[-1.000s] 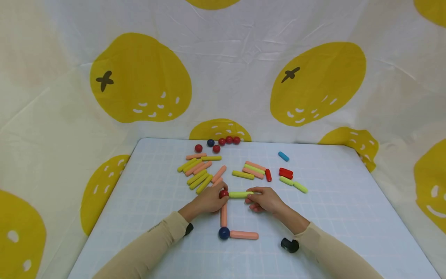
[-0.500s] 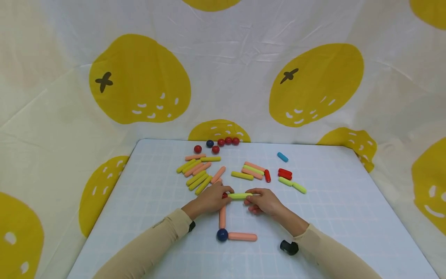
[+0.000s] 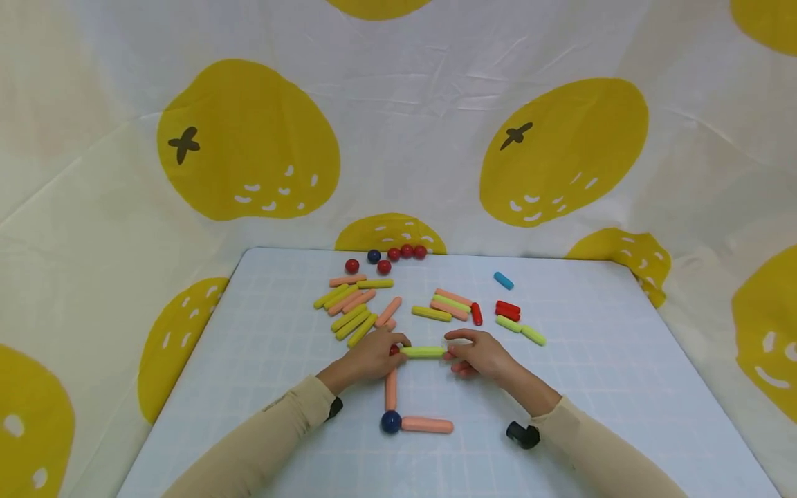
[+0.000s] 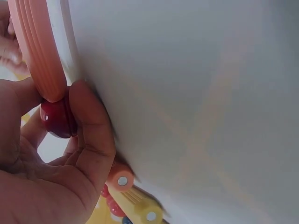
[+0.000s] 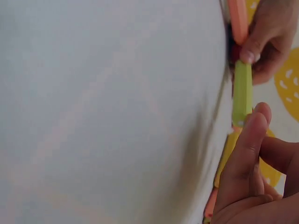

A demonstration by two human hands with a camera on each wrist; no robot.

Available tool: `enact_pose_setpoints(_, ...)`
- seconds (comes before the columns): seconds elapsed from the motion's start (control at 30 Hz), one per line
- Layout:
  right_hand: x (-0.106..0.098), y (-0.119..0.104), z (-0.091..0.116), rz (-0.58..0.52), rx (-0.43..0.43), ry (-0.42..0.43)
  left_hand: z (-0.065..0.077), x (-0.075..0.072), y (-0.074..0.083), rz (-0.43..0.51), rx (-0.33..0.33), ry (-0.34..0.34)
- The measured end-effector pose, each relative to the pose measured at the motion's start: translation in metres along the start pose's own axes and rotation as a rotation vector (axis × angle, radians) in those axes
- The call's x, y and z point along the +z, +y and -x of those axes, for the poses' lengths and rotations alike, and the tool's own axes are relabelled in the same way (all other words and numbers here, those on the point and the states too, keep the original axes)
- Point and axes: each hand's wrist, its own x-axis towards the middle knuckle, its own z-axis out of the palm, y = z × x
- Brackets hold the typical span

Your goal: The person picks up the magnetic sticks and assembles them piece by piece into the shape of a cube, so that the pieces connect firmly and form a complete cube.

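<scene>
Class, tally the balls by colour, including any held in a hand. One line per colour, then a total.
Red balls: 6 (1 in the left hand, 5 towards the far edge of the table)
Dark blue balls: 2 (1 towards the far edge, 1 nearer the person)
Total: 8
</scene>
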Motion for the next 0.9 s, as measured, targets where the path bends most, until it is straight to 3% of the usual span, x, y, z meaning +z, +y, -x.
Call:
enact_pose_setpoints(0.4,-0.049,-0.050,-0.049,-0.180,-0.046,0.046,0.002,0.000,-0.010,0.022,-0.036,0.006)
enact_pose_setpoints(0.6,-0.053,-0.073,-0.084,-0.169,-0.033,0.004,0.000,-0.001,-0.015,0.020,-0.042,0.017)
enact_pose_setpoints(0.9,-0.043,-0.087,-0.127,-0.260,0.089,-0.002,0.004,0.003,-0.015,-0.005,-0.050,0.002)
